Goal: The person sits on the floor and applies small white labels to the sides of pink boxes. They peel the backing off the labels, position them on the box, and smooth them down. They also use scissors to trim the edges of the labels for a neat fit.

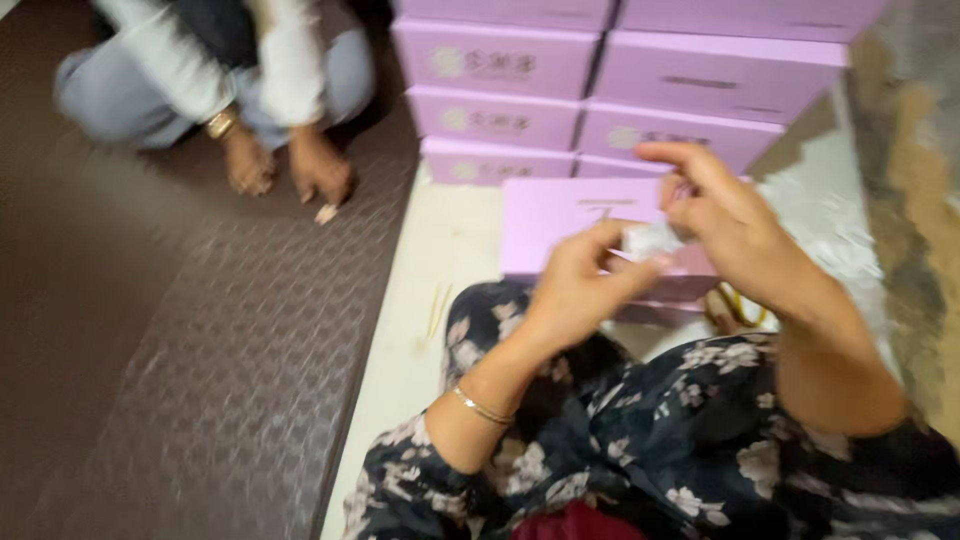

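While blurred, both hands [650,250] pinch a small whitish packet [648,240].

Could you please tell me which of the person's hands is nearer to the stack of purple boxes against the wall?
Right. The right hand is raised just in front of the stack of purple boxes, pinching a small whitish item. The left hand sits lower, closer to the person's lap.
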Demonstrator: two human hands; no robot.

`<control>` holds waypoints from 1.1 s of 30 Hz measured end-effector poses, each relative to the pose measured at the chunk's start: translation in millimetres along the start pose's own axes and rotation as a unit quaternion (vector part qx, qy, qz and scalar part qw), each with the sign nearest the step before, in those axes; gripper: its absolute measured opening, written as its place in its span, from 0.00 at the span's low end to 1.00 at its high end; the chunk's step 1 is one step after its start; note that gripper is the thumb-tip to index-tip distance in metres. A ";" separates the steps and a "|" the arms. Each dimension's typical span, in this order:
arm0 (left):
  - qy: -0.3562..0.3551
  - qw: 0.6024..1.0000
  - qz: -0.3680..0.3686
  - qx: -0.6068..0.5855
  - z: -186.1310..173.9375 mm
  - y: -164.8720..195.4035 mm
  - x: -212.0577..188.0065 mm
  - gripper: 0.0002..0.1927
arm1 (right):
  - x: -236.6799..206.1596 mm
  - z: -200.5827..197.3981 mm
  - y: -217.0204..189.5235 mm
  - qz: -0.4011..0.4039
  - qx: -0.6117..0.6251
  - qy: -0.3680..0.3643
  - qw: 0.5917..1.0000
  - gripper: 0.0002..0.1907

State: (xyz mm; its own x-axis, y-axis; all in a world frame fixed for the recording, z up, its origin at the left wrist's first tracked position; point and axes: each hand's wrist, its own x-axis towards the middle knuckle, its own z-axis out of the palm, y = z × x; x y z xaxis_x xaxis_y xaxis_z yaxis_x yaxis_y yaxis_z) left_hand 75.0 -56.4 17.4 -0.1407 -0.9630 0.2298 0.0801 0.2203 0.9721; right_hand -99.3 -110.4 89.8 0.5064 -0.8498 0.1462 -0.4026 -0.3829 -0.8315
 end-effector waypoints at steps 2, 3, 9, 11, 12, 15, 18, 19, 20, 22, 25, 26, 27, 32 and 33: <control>0.030 0.997 0.006 -0.069 2.5 -6.1 30.9 0.11 | 15.7 -10.5 12.3 -0.030 0.071 0.007 0.997 0.32; 0.043 0.993 -0.005 -0.110 2.1 -9.6 45.1 0.10 | 22.2 -17.2 19.5 -0.049 0.104 0.006 0.993 0.35; 0.075 0.982 -0.040 -0.166 -3.9 -34.7 98.7 0.07 | 42.0 -35.6 63.0 -0.007 0.197 0.121 0.973 0.23; 0.083 0.985 -0.025 -0.149 -4.1 -44.9 114.6 0.08 | 48.5 -34.1 77.2 -0.002 0.194 0.171 0.966 0.21; 0.088 0.986 -0.018 -0.140 -4.4 -49.6 121.7 0.08 | 50.3 -33.6 83.8 0.001 0.193 0.195 0.962 0.20; 0.086 0.976 -0.017 -0.201 -6.2 -64.5 139.5 0.11 | 49.7 -35.3 101.3 0.004 0.220 0.239 0.946 0.18; 0.093 0.980 -0.014 -0.175 -3.7 -78.7 145.6 0.11 | 48.2 -38.1 114.6 0.071 0.218 0.275 0.934 0.15; 0.096 0.981 -0.015 -0.170 -1.5 -83.2 145.1 0.11 | 48.4 -39.1 117.9 0.076 0.227 0.276 0.931 0.15; 0.098 0.981 -0.017 -0.164 0.9 -87.5 143.6 0.10 | 48.7 -39.5 120.7 0.082 0.236 0.276 0.928 0.15; 0.107 0.980 -0.018 -0.166 4.9 -95.2 142.4 0.08 | 49.8 -39.4 124.5 0.083 0.244 0.278 0.925 0.14; 0.128 0.973 -0.020 -0.189 7.6 -102.2 139.5 0.07 | 52.2 -36.6 127.3 0.071 0.243 0.275 0.927 0.14; 0.135 0.971 -0.019 -0.194 7.5 -103.2 139.8 0.06 | 54.1 -35.7 128.5 0.063 0.244 0.276 0.928 0.14; 0.140 0.970 -0.016 -0.200 7.0 -103.8 140.4 0.06 | 56.6 -34.7 130.1 0.054 0.245 0.276 0.928 0.14; 0.159 0.981 0.002 -0.115 10.6 -98.3 137.4 0.07 | 57.6 -25.5 138.4 0.012 0.202 0.183 0.962 0.20; 0.163 0.983 -0.006 -0.089 11.5 -96.6 137.7 0.06 | 58.4 -24.0 141.2 0.003 0.183 0.176 0.967 0.19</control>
State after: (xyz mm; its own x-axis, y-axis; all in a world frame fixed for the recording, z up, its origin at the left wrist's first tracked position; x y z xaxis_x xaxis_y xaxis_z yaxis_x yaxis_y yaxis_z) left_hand 36.6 -208.6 -44.4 0.1786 -0.9702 0.1639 0.2563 0.2067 0.9442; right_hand -144.9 -222.8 -6.3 0.1879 -0.9472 0.2598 -0.0762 -0.2778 -0.9576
